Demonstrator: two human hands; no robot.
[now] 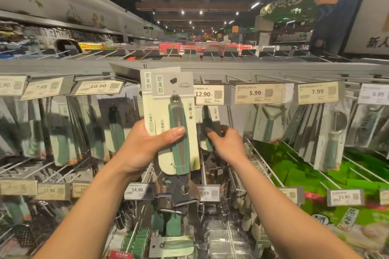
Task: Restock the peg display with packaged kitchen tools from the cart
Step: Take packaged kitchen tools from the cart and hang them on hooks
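Grey peg racks (273, 79) fill a supermarket aisle, with yellowed price tags across the front and carded green-handled tools hanging below.

The left hand (145, 145) holds two packs (166, 90) upright in front of the rack, one card behind the other. Its thumb is clamped across the front tool's green handle, and its fingers are hidden behind the cards. The tool's steel head (179, 191) sticks out below the card.

Just to the right, the right hand (227, 143) curls its fingers and thumb round the handle of a hanging pack (207, 118) under the 12.90 tag (208, 94).

Peelers (267, 120) hang under the 5.99 tag. Green bags (315, 166) lie at lower right.
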